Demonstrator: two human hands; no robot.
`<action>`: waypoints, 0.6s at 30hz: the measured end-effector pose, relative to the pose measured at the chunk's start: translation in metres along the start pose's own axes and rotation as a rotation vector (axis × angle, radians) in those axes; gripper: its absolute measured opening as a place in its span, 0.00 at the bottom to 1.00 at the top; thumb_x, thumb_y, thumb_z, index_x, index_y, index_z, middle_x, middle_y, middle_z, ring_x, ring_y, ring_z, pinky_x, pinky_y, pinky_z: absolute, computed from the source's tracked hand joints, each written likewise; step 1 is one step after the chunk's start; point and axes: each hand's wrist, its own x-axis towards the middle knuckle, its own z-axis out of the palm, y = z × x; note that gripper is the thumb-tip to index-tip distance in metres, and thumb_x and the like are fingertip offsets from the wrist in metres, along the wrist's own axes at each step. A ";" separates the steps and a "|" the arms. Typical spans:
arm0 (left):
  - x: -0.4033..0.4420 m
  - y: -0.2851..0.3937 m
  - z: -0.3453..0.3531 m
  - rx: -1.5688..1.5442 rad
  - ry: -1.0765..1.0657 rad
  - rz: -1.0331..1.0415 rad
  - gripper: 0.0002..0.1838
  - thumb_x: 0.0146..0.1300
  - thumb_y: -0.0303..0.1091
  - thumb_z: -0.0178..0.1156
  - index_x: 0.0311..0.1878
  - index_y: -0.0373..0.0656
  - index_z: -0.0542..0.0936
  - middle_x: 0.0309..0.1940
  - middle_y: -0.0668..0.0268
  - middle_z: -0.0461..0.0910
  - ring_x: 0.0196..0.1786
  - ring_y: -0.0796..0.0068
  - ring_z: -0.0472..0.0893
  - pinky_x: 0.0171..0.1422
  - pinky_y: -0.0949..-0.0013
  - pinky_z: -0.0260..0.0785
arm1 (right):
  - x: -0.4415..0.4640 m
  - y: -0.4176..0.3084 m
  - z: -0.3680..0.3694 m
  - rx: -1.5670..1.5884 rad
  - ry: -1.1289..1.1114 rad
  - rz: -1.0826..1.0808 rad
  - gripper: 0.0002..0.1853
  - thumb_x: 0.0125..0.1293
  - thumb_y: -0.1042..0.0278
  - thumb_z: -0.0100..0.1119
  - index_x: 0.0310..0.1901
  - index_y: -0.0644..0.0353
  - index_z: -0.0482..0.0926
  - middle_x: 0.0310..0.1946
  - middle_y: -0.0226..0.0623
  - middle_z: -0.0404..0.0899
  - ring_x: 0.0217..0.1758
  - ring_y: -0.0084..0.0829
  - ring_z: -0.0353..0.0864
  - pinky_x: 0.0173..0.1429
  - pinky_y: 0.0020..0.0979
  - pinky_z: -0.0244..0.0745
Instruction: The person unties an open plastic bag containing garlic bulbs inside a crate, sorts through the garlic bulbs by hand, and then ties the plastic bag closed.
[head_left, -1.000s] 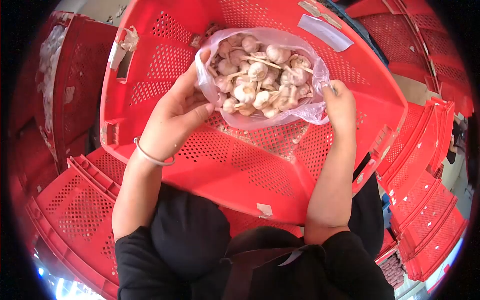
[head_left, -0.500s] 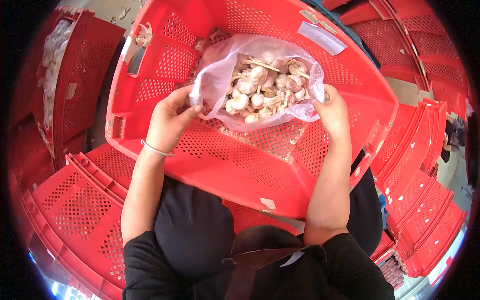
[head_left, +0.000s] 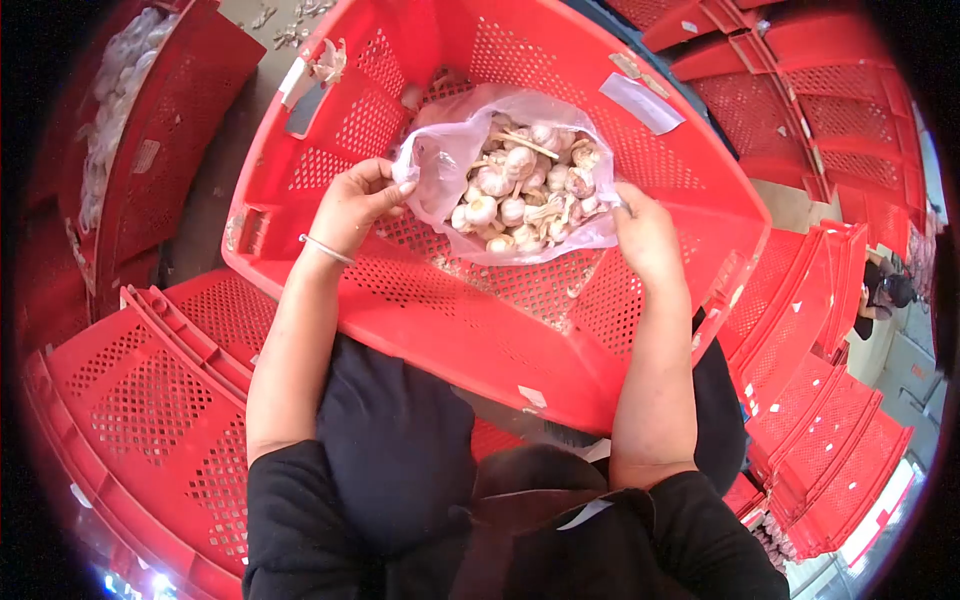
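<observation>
A thin pinkish plastic bag (head_left: 440, 180) lies open inside a large red crate (head_left: 460, 350), its mouth facing up. Several garlic bulbs (head_left: 520, 162), some with stems, fill its right part. My left hand (head_left: 358, 205) pinches the left edge of the bag between thumb and fingers, and a pale band circles that wrist. On the right edge, my right hand (head_left: 645, 232) grips the plastic with its fingers closed. Bits of dry skin are scattered on the crate floor, and a bulb sits behind the bag near the crate's far left corner.
Red perforated crates (head_left: 150, 400) stand at the left, with more stacked crates (head_left: 800, 330) at the right. A crate at the upper left holds clear plastic bags (head_left: 120, 110). Another person (head_left: 880, 290) is at the far right. Garlic skins litter the floor at the top.
The bag has come lower and its left side is spread wider, with the bulbs gathered to the right. Both hands still hold its edges. The view has shifted slightly.
</observation>
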 end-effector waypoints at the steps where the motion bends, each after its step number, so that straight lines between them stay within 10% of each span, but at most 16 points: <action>1: 0.002 -0.004 0.000 -0.045 -0.019 0.012 0.06 0.62 0.32 0.63 0.39 0.43 0.78 0.30 0.76 0.78 0.29 0.88 0.73 0.31 0.83 0.64 | -0.003 0.000 -0.001 -0.023 0.007 -0.022 0.15 0.62 0.77 0.48 0.49 0.62 0.78 0.34 0.42 0.81 0.37 0.29 0.79 0.45 0.30 0.73; 5: 0.012 -0.032 -0.003 -0.156 0.006 0.058 0.05 0.64 0.30 0.60 0.41 0.41 0.76 0.31 0.76 0.77 0.30 0.89 0.72 0.32 0.83 0.63 | -0.032 -0.036 -0.030 -0.163 -0.063 -0.025 0.15 0.60 0.71 0.50 0.48 0.57 0.79 0.39 0.54 0.79 0.46 0.50 0.79 0.51 0.41 0.72; 16: -0.102 0.130 0.093 -0.015 -0.033 0.351 0.02 0.64 0.25 0.59 0.38 0.37 0.76 0.29 0.73 0.77 0.32 0.88 0.74 0.36 0.82 0.67 | -0.076 -0.021 -0.108 0.335 0.165 0.045 0.22 0.51 0.77 0.57 0.52 0.63 0.75 0.43 0.47 0.81 0.49 0.37 0.81 0.54 0.34 0.72; 18: -0.085 0.123 0.095 0.002 0.016 0.375 0.02 0.62 0.24 0.61 0.37 0.37 0.78 0.29 0.73 0.78 0.33 0.86 0.75 0.39 0.81 0.68 | -0.068 -0.020 -0.098 0.214 0.193 0.088 0.28 0.49 0.83 0.54 0.57 0.60 0.72 0.34 0.36 0.77 0.33 0.23 0.75 0.39 0.27 0.72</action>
